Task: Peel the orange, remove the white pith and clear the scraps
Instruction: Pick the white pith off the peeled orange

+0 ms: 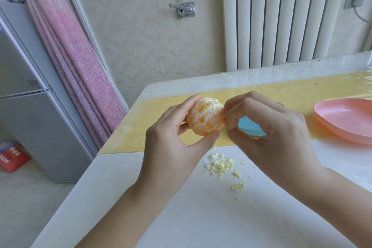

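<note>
Left hand [171, 127] cups the peeled orange [205, 118], still patchy with white pith, while right hand [267, 127] pinches pith at its side, fingers curled.

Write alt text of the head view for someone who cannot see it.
A left hand holds a peeled orange over a white table while the right hand pinches pith at its side. Scraps lie beneath; a pink dish sits nearby.
</note>
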Action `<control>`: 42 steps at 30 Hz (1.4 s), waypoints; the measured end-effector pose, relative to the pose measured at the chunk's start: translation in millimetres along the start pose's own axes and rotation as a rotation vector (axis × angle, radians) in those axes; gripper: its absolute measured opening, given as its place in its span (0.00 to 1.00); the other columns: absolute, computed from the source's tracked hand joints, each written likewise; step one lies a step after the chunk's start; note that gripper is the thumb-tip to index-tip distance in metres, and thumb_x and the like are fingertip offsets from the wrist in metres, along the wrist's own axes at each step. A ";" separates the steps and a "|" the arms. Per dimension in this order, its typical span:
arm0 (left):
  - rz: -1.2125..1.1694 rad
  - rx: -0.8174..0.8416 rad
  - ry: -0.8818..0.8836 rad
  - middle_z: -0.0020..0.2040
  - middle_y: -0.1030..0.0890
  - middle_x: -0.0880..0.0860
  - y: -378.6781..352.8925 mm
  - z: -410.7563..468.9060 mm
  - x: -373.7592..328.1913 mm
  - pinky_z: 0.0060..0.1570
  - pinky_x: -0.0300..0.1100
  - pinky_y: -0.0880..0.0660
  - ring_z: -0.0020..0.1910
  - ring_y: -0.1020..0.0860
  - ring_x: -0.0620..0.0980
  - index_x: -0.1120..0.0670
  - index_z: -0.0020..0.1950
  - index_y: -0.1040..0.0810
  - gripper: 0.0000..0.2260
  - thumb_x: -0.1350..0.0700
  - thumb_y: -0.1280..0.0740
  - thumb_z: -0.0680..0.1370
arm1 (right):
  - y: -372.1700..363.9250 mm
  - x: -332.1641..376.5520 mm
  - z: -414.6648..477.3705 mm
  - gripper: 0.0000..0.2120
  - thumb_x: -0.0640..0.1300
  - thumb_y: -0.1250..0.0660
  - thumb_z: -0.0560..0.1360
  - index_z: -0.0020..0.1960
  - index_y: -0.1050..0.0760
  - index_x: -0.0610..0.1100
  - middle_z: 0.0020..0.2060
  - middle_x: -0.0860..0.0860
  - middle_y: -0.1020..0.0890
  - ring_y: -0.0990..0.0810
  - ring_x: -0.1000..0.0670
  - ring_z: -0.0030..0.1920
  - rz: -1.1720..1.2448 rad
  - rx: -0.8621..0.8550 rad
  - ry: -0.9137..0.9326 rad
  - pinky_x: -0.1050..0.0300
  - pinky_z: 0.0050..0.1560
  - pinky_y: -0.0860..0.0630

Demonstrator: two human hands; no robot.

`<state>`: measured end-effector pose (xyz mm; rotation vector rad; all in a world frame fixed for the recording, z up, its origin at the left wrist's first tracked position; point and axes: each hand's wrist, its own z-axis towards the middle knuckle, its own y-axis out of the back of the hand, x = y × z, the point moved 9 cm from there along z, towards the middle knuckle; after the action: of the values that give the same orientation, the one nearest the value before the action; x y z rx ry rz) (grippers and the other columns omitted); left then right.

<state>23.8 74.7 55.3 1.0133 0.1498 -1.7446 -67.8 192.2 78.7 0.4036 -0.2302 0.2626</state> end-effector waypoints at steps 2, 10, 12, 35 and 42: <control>0.009 -0.004 -0.004 0.55 0.19 0.43 0.6 -0.1 -1.3 0.50 0.27 0.27 0.53 0.20 0.39 0.46 0.65 0.24 0.29 0.58 0.21 0.67 | -0.2 0.7 0.2 0.07 0.29 0.32 0.65 0.36 0.26 0.39 0.38 0.50 0.20 0.24 0.53 0.40 -0.016 0.002 0.020 0.73 0.40 0.33; -0.084 0.010 0.050 0.53 0.18 0.44 -2.1 1.0 2.5 0.50 0.31 0.24 0.53 0.20 0.41 0.48 0.65 0.22 0.28 0.58 0.21 0.66 | 3.5 1.5 -0.3 0.07 0.29 0.32 0.66 0.35 0.26 0.39 0.37 0.50 0.20 0.23 0.52 0.39 -0.007 -0.024 0.051 0.71 0.40 0.31; -0.153 0.022 0.078 0.52 0.17 0.44 -4.8 1.2 4.8 0.50 0.32 0.23 0.52 0.20 0.43 0.48 0.62 0.21 0.26 0.57 0.20 0.66 | 5.2 -1.3 -0.5 0.08 0.29 0.31 0.67 0.37 0.26 0.40 0.38 0.50 0.21 0.22 0.52 0.41 0.057 -0.038 0.006 0.68 0.42 0.29; -0.129 -0.129 -0.003 0.53 0.19 0.42 8.2 0.8 -2.1 0.49 0.34 0.23 0.52 0.20 0.47 0.48 0.58 0.23 0.26 0.54 0.21 0.63 | 3.5 -14.1 -2.9 0.12 0.38 0.27 0.69 0.36 0.30 0.46 0.39 0.56 0.18 0.18 0.52 0.45 0.344 -0.056 -0.280 0.57 0.47 0.23; -0.115 -0.125 -0.008 0.53 0.19 0.43 8.5 0.9 -4.6 0.49 0.33 0.23 0.52 0.20 0.46 0.50 0.60 0.22 0.27 0.54 0.19 0.63 | -1.8 -17.2 -1.4 0.11 0.37 0.28 0.68 0.36 0.29 0.47 0.37 0.54 0.18 0.18 0.49 0.43 0.429 -0.007 -0.316 0.55 0.47 0.23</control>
<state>30.7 73.8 62.1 0.9212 0.3138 -1.8194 -83.2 187.7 72.1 0.3847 -0.6297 0.6198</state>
